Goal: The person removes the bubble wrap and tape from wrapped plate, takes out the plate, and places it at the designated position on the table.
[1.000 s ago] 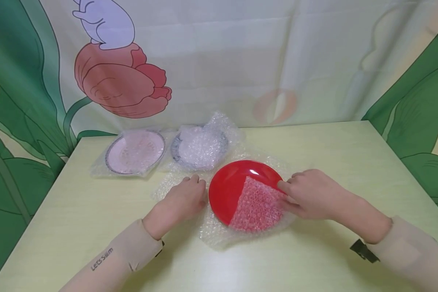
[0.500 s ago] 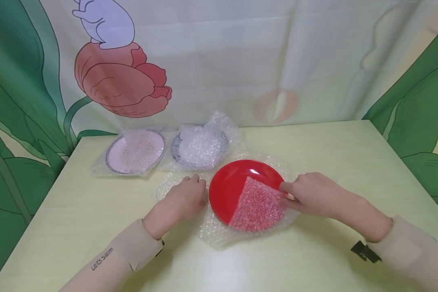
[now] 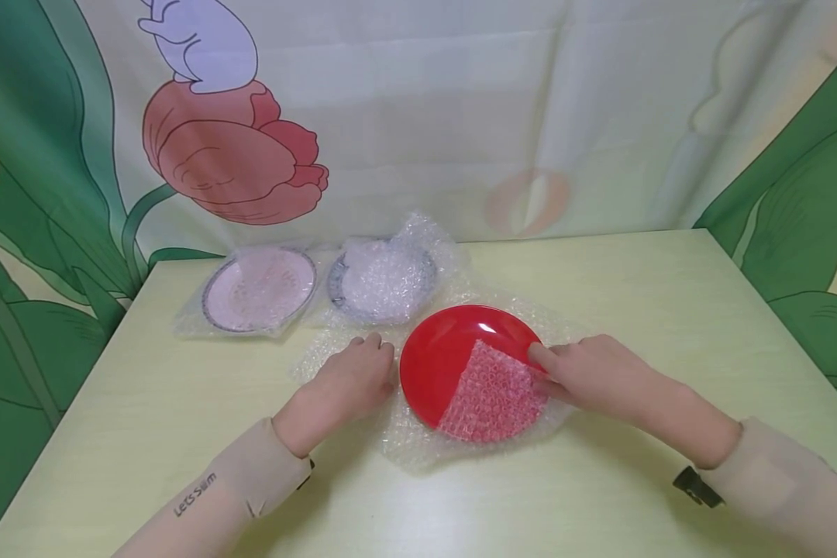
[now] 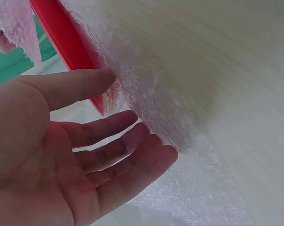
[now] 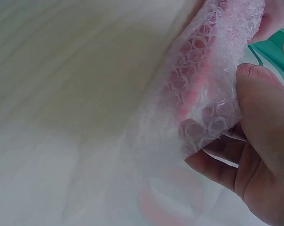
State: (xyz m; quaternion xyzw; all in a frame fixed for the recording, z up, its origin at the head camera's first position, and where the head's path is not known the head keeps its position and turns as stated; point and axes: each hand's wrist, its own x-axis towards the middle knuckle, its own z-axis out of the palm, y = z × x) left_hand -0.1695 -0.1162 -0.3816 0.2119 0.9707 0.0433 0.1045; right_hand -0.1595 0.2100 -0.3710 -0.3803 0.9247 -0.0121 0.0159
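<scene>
A glossy red plate (image 3: 428,356) lies on a sheet of bubble wrap (image 3: 415,453), whose folded corner (image 3: 491,395) covers its lower right part. At the plate's right rim, my right hand (image 3: 593,372) pinches the wrap; the right wrist view shows the thumb on one side of the bubble wrap (image 5: 208,94) and fingers on the other. My left hand (image 3: 356,376) rests beside the plate's left edge. In the left wrist view, its thumb and fingers (image 4: 125,172) are apart, with the tips touching or very close to the bubble wrap (image 4: 151,89) near the red rim (image 4: 69,42).
Behind the red plate are two more plates in bubble wrap: a pale pinkish one (image 3: 258,291) at the left and a blue-rimmed one (image 3: 384,283) beside it. All lie on a light wooden table (image 3: 418,515). A printed curtain (image 3: 404,132) hangs along the back edge.
My right hand has shifted very slightly at the plate's right rim, and the folded corner of wrap has moved a little with it. My left hand looks still.
</scene>
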